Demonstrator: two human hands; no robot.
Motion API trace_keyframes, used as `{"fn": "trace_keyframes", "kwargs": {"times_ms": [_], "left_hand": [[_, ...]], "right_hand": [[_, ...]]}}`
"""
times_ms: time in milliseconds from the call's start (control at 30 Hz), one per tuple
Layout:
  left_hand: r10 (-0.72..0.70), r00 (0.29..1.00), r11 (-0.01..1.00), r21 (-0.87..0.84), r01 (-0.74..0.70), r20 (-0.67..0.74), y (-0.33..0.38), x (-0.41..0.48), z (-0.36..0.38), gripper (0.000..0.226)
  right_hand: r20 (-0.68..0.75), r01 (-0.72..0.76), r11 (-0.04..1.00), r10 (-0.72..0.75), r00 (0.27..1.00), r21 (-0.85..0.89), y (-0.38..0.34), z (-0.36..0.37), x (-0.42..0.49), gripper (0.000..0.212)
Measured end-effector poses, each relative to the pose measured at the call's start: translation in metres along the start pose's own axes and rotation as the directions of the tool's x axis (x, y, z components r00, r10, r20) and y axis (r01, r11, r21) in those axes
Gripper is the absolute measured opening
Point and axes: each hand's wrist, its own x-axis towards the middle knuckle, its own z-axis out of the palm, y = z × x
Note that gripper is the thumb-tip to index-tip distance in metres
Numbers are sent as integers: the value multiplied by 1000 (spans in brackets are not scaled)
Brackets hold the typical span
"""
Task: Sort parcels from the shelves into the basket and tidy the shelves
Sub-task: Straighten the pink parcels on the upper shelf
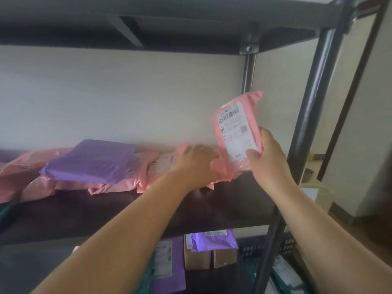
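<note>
Pink plastic mailer parcel (237, 132) stands upright and slightly tilted in the air above the right end of the dark shelf board (222, 211). The right hand (269, 153) grips its lower right edge, with the thumb on the front face and the fingers curled behind. The left hand (197, 162) lies palm down, fingers straight and close together, on the rightmost pink mailer (152, 177) of a row lying flat along the back of the board. Further left in that row, a purple plastic mailer (91, 160) rests on top of more pink mailers (19, 175), which overlap each other.

A thick black front post (314, 102) rises just right of the held parcel, and a thinner grey rear post (249, 73) stands behind it against the pale wall (127, 92). The underside of the dark upper shelf (169, 18) spans overhead. Below the board are a large purple mailer with a white label (169, 270), a brown cardboard box (197, 259) with a small purple mailer (214, 240) on top, and a dark lattice-walled basket (252, 250) partly hidden by the front post. A cardboard roll (308, 174) sits on the floor at far right.

The held parcel's white shipping label carries a barcode near the top and a square code at mid right. Its printed lines are too blurred to read, as are the labels on the other parcels.
</note>
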Motion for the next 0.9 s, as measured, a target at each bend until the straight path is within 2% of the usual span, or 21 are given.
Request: {"fn": "trace_keyframes", "kwargs": {"times_ms": [67, 167, 333, 467, 600, 767, 900], "left_hand": [[-4, 992, 997, 74, -5, 128, -1, 8, 4, 70], [-42, 985, 999, -3, 43, 167, -6, 8, 7, 74], [-78, 995, 995, -52, 81, 70, -12, -4, 10, 67], [-169, 985, 967, -196, 163, -18, -29, -8, 17, 49], [-217, 969, 932, -322, 169, -117, -41, -6, 28, 44], [-232, 950, 919, -368, 143, -208, -48, -9, 42, 42], [-249, 940, 891, -436, 128, -233, -52, -10, 44, 37]], "right_hand": [[2, -17, 1000, 17, 1000, -19, 6, 5, 9, 51], [0, -67, 996, 67, 998, -57, 13, 9, 20, 52], [61, -219, 964, 230, 971, -154, 21, 20, 30, 62], [137, -297, 950, 309, 941, -101, 30, 32, 36, 54], [195, -350, 931, 365, 911, -108, 32, 45, 38, 53], [207, -328, 920, 371, 905, -213, 39, 59, 34, 58], [136, -263, 893, 330, 934, -366, 44, 63, 30, 52]]}}
